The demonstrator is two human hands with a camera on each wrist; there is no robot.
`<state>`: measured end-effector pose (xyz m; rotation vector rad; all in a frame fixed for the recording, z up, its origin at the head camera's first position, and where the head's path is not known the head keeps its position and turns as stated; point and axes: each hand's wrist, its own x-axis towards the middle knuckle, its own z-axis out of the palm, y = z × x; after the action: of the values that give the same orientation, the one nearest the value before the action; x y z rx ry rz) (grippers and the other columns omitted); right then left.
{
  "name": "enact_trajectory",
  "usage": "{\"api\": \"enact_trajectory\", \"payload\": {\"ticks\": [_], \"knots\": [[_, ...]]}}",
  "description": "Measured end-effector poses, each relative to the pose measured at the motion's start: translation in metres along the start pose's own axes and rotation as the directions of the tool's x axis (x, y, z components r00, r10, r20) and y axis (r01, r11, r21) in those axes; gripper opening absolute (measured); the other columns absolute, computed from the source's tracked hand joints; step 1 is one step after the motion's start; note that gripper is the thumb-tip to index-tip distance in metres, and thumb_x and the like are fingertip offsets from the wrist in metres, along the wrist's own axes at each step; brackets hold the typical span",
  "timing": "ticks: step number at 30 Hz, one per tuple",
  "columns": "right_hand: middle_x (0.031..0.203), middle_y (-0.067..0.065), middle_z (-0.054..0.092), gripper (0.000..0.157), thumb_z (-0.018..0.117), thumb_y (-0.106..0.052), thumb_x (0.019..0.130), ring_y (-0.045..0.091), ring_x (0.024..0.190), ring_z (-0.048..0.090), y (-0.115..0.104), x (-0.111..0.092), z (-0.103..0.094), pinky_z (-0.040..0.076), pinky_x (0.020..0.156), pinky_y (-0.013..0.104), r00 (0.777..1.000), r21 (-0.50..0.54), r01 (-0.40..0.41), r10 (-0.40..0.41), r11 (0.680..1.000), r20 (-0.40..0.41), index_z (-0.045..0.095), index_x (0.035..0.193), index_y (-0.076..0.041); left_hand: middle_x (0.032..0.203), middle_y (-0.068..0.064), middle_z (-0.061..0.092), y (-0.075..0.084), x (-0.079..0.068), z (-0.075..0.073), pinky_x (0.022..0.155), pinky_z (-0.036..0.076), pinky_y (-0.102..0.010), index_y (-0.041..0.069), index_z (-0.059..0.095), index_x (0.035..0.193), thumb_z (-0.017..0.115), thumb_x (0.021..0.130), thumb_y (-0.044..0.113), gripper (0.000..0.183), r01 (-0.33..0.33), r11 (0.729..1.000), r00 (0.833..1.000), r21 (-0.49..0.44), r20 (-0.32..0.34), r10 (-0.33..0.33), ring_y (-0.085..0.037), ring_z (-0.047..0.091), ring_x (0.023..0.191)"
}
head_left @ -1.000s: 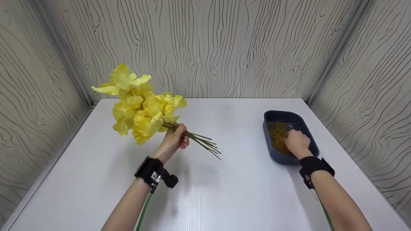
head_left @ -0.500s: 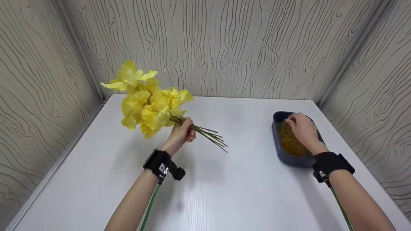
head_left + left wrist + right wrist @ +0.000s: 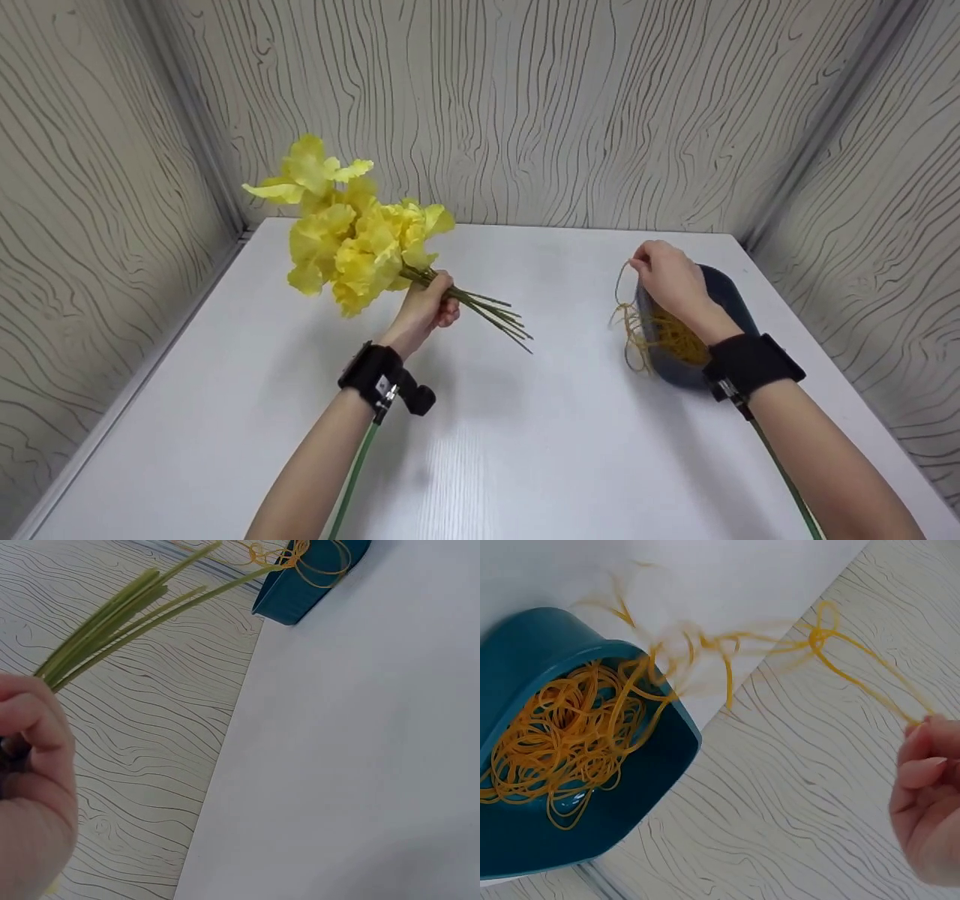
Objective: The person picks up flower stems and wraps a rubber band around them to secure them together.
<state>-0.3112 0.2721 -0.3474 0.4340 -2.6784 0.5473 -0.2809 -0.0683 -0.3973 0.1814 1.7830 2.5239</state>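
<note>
item: bunch of yellow flowers [image 3: 360,251], broad ruffled petals, thin at the edges, on slim, straight green stems [image 3: 491,313]. the left hand [image 3: 427,309] grips it, fingers curled round the stems just below the blooms; the bunch tilts above the table, blooms to my left, stem ends to my right.

item: string of tangled bands [image 3: 630,330], thin, yellow-orange, looped and knotted. the right hand [image 3: 671,279] pinches one loop between thumb and fingertips; the rest dangles along the tub's left side, partly blurred in the right wrist view.

item: tub [image 3: 724,289], dark blue, smooth, deep-walled, corners rounded, on the right of the table. inside lies a coiled heap [image 3: 562,739] of the same bands.

item: table [image 3: 525,435], white, flat, with a soft sheen.

item: panels [image 3: 480,112], pale, covered in dark wavy wood-grain lines, behind and at both sides.

item: left wrist strap [image 3: 371,373] and right wrist strap [image 3: 754,366], black, each with a green cable.

labels: one small white patch [image 3: 384,385] on the left strap; i cannot read its marking.
</note>
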Motion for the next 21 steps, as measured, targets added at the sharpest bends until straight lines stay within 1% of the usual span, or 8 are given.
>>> {"api": "enact_trajectory", "payload": {"ticks": [5,6,9,12,15,19,20,21], "knots": [[0.08,0.016,0.054,0.016,0.048,-0.012,0.093,0.028,0.064,0.051,0.01,-0.002,-0.009,0.04,0.054,0.043,0.99,-0.02,-0.11,0.107,0.994,-0.091,0.055,0.089,0.003,0.046,-0.003,0.043,-0.001,0.0,-0.003,0.036,0.029,-0.017,0.004,0.045,0.06,0.04,0.089,0.006,0.029,-0.004,1.0,1.0,-0.007,-0.008,0.004,-0.01,0.04,0.039],[0.08,0.016,0.054,0.017,0.047,-0.012,0.093,0.029,0.064,0.051,0.011,-0.002,-0.012,0.04,0.054,0.044,0.986,-0.024,-0.132,0.129,0.991,-0.106,0.055,0.089,0.003,0.046,-0.003,0.043,-0.004,0.002,-0.005,0.036,0.028,-0.017,0.005,0.045,0.06,0.04,0.088,0.006,0.029,-0.01,1.0,1.0,-0.012,-0.013,0.009,-0.01,0.039,0.039],[0.079,0.017,0.053,0.018,0.045,-0.013,0.093,0.031,0.064,0.051,0.018,-0.002,-0.021,0.039,0.054,0.045,0.972,-0.038,-0.192,0.185,0.981,-0.142,0.054,0.087,0.002,0.047,-0.003,0.043,-0.003,0.001,-0.004,0.036,0.028,-0.017,0.005,0.044,0.061,0.041,0.088,0.006,0.027,-0.016,1.0,1.0,-0.011,-0.008,0.016,-0.01,0.039,0.039],[0.08,0.017,0.052,0.021,0.043,-0.014,0.094,0.032,0.065,0.051,0.027,-0.003,-0.026,0.039,0.055,0.046,0.954,-0.031,-0.248,0.238,0.968,-0.179,0.054,0.088,0.002,0.047,-0.004,0.043,-0.003,0.0,-0.004,0.036,0.028,-0.017,0.005,0.044,0.061,0.041,0.088,0.006,0.027,-0.007,1.0,1.0,-0.016,-0.012,0.007,-0.01,0.039,0.039],[0.086,0.02,0.05,0.023,0.04,-0.015,0.095,0.035,0.072,0.051,0.038,-0.006,-0.03,0.039,0.058,0.048,0.926,-0.001,-0.301,0.292,0.954,-0.24,0.052,0.094,0.004,0.046,-0.004,0.042,-0.003,-0.001,-0.004,0.036,0.029,-0.017,0.005,0.043,0.061,0.04,0.088,0.006,0.028,0.002,1.0,1.0,-0.015,-0.019,-0.002,-0.011,0.039,0.038],[0.096,0.021,0.048,0.03,0.036,-0.02,0.097,0.038,0.082,0.049,0.053,-0.01,-0.035,0.037,0.065,0.048,0.866,0.089,-0.346,0.354,0.934,-0.353,0.048,0.102,0.006,0.047,-0.004,0.043,-0.001,-0.003,-0.004,0.036,0.029,-0.017,0.004,0.043,0.06,0.04,0.088,0.006,0.029,0.001,1.0,1.0,-0.009,-0.023,-0.001,-0.01,0.039,0.038],[0.096,0.021,0.047,0.03,0.036,-0.021,0.096,0.038,0.083,0.049,0.057,-0.011,-0.036,0.037,0.066,0.048,0.856,0.109,-0.351,0.366,0.93,-0.366,0.047,0.103,0.006,0.047,-0.004,0.042,-0.001,-0.003,-0.003,0.036,0.029,-0.017,0.004,0.043,0.06,0.04,0.088,0.006,0.028,-0.002,1.0,1.0,-0.009,-0.022,0.002,-0.011,0.039,0.039],[0.095,0.021,0.048,0.03,0.036,-0.021,0.096,0.038,0.083,0.049,0.061,-0.013,-0.037,0.036,0.066,0.047,0.853,0.114,-0.352,0.368,0.929,-0.369,0.047,0.102,0.006,0.047,-0.003,0.042,-0.001,-0.003,-0.003,0.036,0.028,-0.017,0.004,0.043,0.06,0.04,0.088,0.006,0.028,-0.004,1.0,1.0,-0.008,-0.019,0.004,-0.011,0.039,0.039]]}}
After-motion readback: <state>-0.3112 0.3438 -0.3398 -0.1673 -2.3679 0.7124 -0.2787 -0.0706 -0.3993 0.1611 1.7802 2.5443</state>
